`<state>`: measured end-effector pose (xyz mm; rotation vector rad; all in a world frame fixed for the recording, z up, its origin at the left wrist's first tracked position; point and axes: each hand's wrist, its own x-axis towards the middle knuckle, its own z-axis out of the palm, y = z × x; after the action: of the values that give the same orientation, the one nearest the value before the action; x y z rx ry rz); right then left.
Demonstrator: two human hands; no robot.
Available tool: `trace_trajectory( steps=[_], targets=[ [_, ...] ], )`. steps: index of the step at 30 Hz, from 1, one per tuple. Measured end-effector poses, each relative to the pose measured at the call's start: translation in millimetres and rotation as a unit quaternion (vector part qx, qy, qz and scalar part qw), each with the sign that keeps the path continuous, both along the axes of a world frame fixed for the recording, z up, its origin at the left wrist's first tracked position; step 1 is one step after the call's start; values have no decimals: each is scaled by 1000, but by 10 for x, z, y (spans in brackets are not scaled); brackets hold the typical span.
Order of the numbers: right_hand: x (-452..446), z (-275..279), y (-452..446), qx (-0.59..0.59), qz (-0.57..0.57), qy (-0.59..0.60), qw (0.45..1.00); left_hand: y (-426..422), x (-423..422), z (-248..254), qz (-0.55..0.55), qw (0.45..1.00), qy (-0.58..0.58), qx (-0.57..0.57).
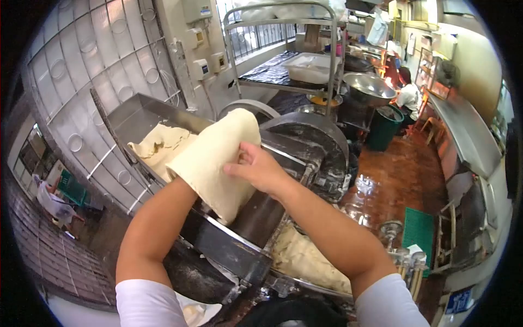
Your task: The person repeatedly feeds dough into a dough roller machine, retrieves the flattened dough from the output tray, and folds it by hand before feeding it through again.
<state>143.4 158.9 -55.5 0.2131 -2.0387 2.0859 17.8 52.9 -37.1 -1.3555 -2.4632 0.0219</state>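
A thick, pale dough sheet (218, 158) hangs in a fold above the dough-rolling machine (261, 210). My left hand (185, 184) reaches inside the fold and bears the sheet from beneath; its fingers are hidden by the dough. On the outer face, near the right edge, my right hand (255, 168) holds the sheet with thumb and curled fingers. Behind the fold, more dough (163, 144) with a torn, ragged surface lies in the machine's metal tray (144, 103). A lumpy dough mass (305, 256) rests in a lower tray under my right forearm.
Round machine housings (310, 128) stand beyond the rollers. A metal rack (283, 84) with a white tub (309, 66) is behind them. Farther right are a large metal bowl (370, 86), a green bin (384, 128) and a seated person (407, 101). A barred wall (92, 71) borders the left.
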Motion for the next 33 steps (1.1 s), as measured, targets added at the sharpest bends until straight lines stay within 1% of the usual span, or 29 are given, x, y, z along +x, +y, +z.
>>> trace_trajectory(
  steps=[1, 2, 4, 7, 8, 9, 10, 12, 13, 15, 16, 19, 21, 22, 23, 24, 25, 26, 27, 28, 29, 30, 31, 32, 33],
  targets=[
    [-44, -32, 6, 21, -2, -13, 1000, -34, 14, -3, -3, 1000, 2, 3],
    [-32, -80, 34, 70, -36, -42, 996, -151, 4, -22, -2, 1000, 8, 8],
    [235, 72, 50, 168, -101, -101, 975, -342, -160, -10, 22, 999, 33, 9],
    [477, 7, 349, 57, -95, -105, 988, -561, -557, 52, 66, 995, 72, -11],
    [646, 37, 475, 27, -106, -97, 989, -583, -643, 55, 70, 994, 83, -22],
    [756, -73, 641, -24, -111, -78, 991, -590, -670, 30, 68, 993, 92, -30],
    [932, -38, 736, -57, -151, -105, 981, -561, -688, 40, 64, 992, 106, -38],
    [1228, -85, 869, -137, -211, -122, 960, -478, -696, 30, 55, 989, 125, -52],
    [1335, -218, 951, -176, -230, -126, 949, -450, -698, 22, 50, 989, 131, -55],
    [1571, -516, 1048, -252, -227, -121, 933, -418, -775, -84, 42, 989, 133, -57],
    [1661, -680, 1051, -290, -226, -117, 923, -400, -930, -217, 45, 992, 107, -51],
    [1692, -1429, 988, -376, -181, -172, 892, -319, -592, -45, 35, 987, 106, -118],
    [1582, -1833, 796, -436, -122, -232, 861, -298, -290, 127, 32, 981, 110, -158],
    [1468, -2145, 731, -448, -96, -265, 848, -303, -229, 159, 31, 977, 114, -178],
    [1363, -2518, 696, -497, -40, -280, 821, -690, -297, -57, -57, 987, 84, -125],
    [1286, -2390, 567, -486, -68, -322, 810, -902, -311, -107, -53, 987, 2, -154],
    [1169, -2216, 362, -476, -100, -362, 795, -1111, -331, -158, -41, 980, -81, -180],
    [1048, -2271, 265, -511, -97, -364, 773, -1102, -184, 61, 57, 934, -209, -283],
    [955, -2334, 182, -546, -98, -364, 748, -1085, -62, 350, 36, 917, -290, -272],
    [832, -2252, 118, -556, -83, -369, 740, -1040, 65, 656, 15, 892, -369, -262],
    [712, -2177, 67, -566, -66, -374, 732, -964, 229, 929, 81, 895, -377, -223],
    [642, -2318, 16, -632, 14, -276, 724, -880, 328, 1071, 151, 894, -382, -181],
    [542, -2376, -29, -638, 20, -258, 725, -819, 272, 998, 117, 915, -378, -74],
    [454, -2416, -73, -636, 3, -264, 725, -818, 138, 862, 87, 924, -370, 35],
    [372, -2463, -128, -631, -14, -269, 728, -826, 8, 714, 58, 921, -356, 145]
  ],
)
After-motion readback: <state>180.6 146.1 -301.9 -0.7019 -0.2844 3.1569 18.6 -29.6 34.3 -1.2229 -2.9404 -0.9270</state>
